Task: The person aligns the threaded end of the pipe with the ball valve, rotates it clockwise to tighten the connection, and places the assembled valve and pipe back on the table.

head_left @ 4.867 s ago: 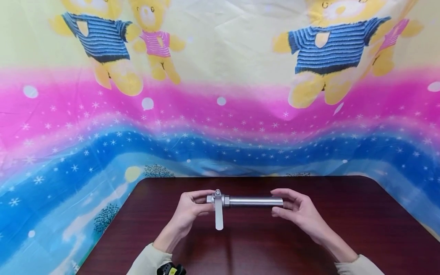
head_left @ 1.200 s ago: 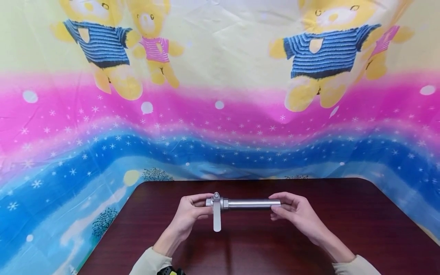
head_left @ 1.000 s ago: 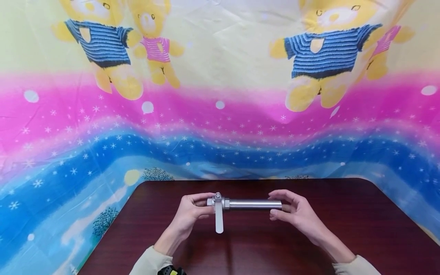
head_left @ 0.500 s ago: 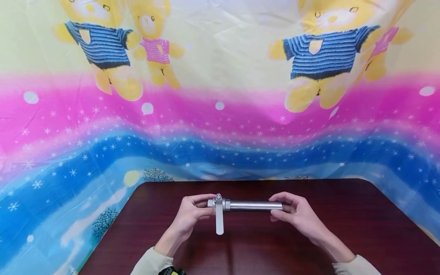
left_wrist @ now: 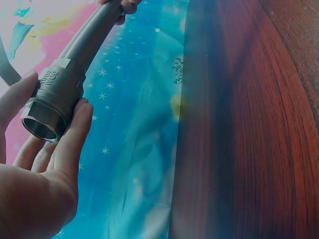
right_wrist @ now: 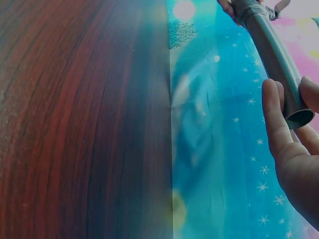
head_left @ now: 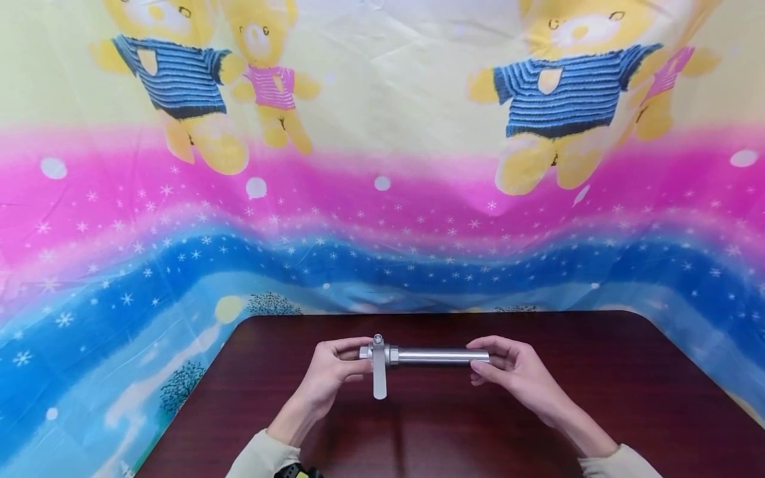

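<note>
A steel ball valve (left_wrist: 57, 84) with a flat lever handle (head_left: 379, 380) is joined to a straight metal pipe (head_left: 439, 356), held level above the table in the head view. My left hand (head_left: 323, 373) grips the valve body between thumb and fingers. In the left wrist view, the valve's threaded open end faces the palm. At the pipe's far end, my right hand (head_left: 521, 372) pinches it, thumb in front and fingers behind. The right wrist view shows the pipe's hollow mouth (right_wrist: 301, 118) between that thumb and fingers. The lever points toward me.
Below the hands lies a dark red wood-grain table (head_left: 442, 425) with rounded far corners. A cloth backdrop (head_left: 382, 226) printed with bears and snowflakes hangs right behind its far edge. A black and yellow device (head_left: 299, 471) sits by the left sleeve.
The right thumb, lower and looser half a second ago, has come up onto the pipe. The lever's tip has risen slightly in the head view. The left hand keeps its grip on the valve.
</note>
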A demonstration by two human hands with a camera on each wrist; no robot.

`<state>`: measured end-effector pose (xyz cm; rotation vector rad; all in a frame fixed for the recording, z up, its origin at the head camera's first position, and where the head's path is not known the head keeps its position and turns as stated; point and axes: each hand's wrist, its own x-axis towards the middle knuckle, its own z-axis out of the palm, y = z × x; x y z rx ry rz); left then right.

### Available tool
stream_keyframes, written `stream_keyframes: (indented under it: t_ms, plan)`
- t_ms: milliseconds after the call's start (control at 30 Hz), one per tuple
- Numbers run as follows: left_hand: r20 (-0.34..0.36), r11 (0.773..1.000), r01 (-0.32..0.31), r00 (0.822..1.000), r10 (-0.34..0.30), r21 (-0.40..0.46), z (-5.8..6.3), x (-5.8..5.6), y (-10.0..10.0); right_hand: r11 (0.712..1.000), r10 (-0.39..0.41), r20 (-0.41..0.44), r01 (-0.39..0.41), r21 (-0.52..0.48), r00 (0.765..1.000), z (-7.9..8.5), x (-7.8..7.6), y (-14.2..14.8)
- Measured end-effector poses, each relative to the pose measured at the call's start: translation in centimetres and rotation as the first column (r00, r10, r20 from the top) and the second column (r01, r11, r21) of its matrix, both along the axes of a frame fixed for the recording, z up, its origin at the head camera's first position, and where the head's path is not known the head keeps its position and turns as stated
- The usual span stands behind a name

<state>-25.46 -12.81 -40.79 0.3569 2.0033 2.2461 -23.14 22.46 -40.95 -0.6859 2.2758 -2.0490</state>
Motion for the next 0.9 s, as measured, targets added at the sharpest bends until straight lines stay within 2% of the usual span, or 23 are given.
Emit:
stream_keyframes:
  t_ms: [233, 333, 600, 900]
  plan:
    - [-0.004, 1.0, 0.007, 1.0, -0.007, 0.001, 0.06, 0.08, -0.09, 0.997, 0.051, -0.071, -0.055, -0.048, 0.996, -0.09, 0.11, -0.11]
    - [-0.003, 1.0, 0.011, 1.0, -0.011, -0.005, 0.07, 0.04, -0.1, 0.998, 0.044, -0.055, -0.046, -0.031, 0.998, -0.08, 0.1, -0.08]
    - [-0.001, 0.999, 0.034, 0.999, -0.034, 0.002, 0.02, -0.07, -0.24, 0.999, -0.038, 0.023, 0.037, 0.027, 0.999, -0.16, 0.25, -0.1]
    - [-0.003, 0.997, 0.079, 0.997, -0.079, 0.004, -0.29, -0.48, -0.23, 0.997, -0.052, 0.067, 0.048, 0.052, 0.996, -0.11, 0.29, 0.09]
